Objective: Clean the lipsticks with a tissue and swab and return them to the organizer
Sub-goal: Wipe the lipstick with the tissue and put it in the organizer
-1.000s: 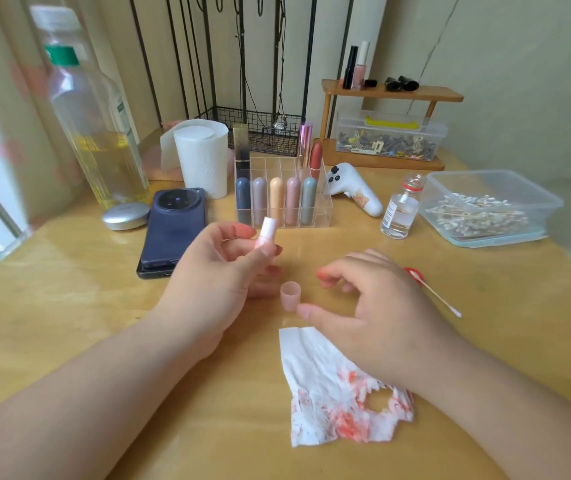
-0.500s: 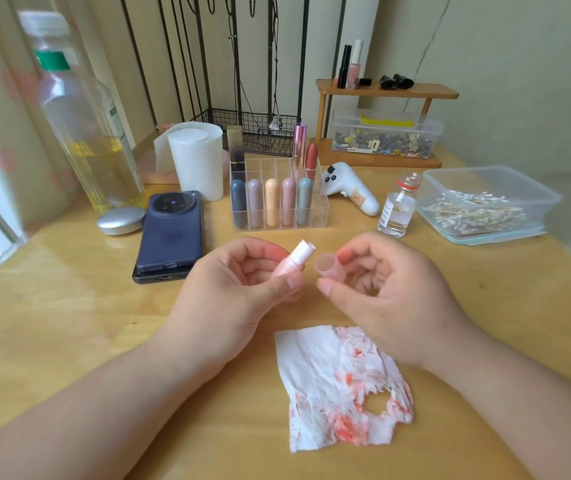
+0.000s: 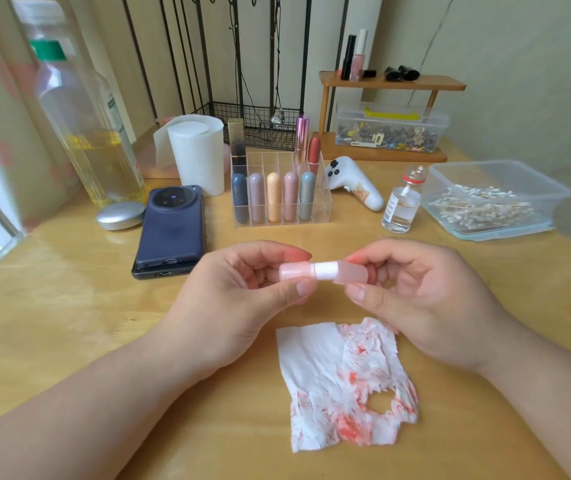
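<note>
- Pink lipstick (image 3: 297,271) pinched level in left hand (image 3: 242,296).
- Cap (image 3: 354,274) pinched in right hand (image 3: 419,296) — partly over lipstick end.
- Stained tissue (image 3: 339,386) flat on table (image 3: 69,306), below hands.

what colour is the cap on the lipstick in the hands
The cap is translucent pale pink, much like the lipstick tube; the head view shows it best.

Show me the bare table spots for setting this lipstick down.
Bare wood: left of the left hand, in front of the phone; right of the right hand, in front of the swab box. Crowded: the back row, bottle to swab box.
</note>
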The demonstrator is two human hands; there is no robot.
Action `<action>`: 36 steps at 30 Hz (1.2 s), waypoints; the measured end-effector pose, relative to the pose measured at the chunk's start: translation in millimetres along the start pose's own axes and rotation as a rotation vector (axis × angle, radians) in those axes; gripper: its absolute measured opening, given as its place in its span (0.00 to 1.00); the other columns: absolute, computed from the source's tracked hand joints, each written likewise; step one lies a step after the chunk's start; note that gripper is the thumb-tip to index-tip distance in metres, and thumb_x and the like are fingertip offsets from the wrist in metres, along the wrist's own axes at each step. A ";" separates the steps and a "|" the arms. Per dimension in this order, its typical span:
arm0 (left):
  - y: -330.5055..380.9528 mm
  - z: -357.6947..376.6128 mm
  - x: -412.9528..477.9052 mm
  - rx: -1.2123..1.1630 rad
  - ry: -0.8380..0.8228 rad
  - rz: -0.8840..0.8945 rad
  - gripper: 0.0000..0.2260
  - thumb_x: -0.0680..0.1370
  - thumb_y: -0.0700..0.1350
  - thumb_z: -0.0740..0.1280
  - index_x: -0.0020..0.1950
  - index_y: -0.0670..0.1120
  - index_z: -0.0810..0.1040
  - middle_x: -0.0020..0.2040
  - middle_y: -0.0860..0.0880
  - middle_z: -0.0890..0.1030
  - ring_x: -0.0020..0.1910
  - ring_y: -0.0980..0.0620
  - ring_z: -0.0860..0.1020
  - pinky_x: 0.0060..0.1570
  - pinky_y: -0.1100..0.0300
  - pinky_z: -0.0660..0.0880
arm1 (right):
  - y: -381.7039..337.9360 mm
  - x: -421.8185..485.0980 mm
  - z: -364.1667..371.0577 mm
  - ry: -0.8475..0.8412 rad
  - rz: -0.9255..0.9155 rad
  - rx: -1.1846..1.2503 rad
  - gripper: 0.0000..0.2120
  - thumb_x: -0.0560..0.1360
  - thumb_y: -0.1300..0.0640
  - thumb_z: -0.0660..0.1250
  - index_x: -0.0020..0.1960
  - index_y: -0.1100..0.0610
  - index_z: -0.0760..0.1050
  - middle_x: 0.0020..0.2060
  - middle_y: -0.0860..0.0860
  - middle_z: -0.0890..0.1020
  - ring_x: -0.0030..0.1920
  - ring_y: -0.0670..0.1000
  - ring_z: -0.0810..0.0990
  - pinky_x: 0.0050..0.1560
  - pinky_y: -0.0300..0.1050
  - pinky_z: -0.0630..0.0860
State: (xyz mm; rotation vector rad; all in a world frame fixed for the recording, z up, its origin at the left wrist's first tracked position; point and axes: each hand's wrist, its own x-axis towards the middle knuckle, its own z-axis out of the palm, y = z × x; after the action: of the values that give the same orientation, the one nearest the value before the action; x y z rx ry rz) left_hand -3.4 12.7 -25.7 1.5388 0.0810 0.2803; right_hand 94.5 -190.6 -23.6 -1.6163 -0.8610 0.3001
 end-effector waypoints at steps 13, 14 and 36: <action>1.0 2.0 -4.5 0.193 -0.129 0.064 0.11 0.72 0.46 0.74 0.52 0.43 0.85 0.44 0.44 0.86 0.38 0.47 0.83 0.43 0.57 0.81 | -9.7 -2.3 13.4 -0.029 0.042 0.075 0.12 0.73 0.56 0.72 0.54 0.60 0.82 0.35 0.50 0.81 0.34 0.47 0.77 0.34 0.39 0.75; 0.4 2.4 -5.3 0.181 -0.102 0.080 0.11 0.71 0.45 0.75 0.51 0.44 0.85 0.44 0.45 0.87 0.39 0.46 0.84 0.44 0.55 0.83 | -12.5 -1.2 15.4 -0.011 0.068 0.068 0.12 0.73 0.54 0.72 0.52 0.60 0.83 0.31 0.49 0.80 0.30 0.48 0.76 0.31 0.40 0.74; -10.9 8.6 1.4 0.217 0.023 0.119 0.15 0.72 0.36 0.77 0.55 0.50 0.85 0.48 0.51 0.82 0.43 0.50 0.83 0.47 0.53 0.82 | -16.2 8.2 49.4 0.282 -0.044 0.141 0.18 0.70 0.73 0.73 0.55 0.57 0.76 0.41 0.55 0.87 0.40 0.54 0.86 0.41 0.43 0.81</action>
State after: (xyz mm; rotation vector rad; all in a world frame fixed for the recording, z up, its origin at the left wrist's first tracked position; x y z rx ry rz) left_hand 1.3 4.6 -36.0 1.7595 0.0382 0.3938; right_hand 63.3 -148.4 -18.5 -1.4642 -0.6442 0.0953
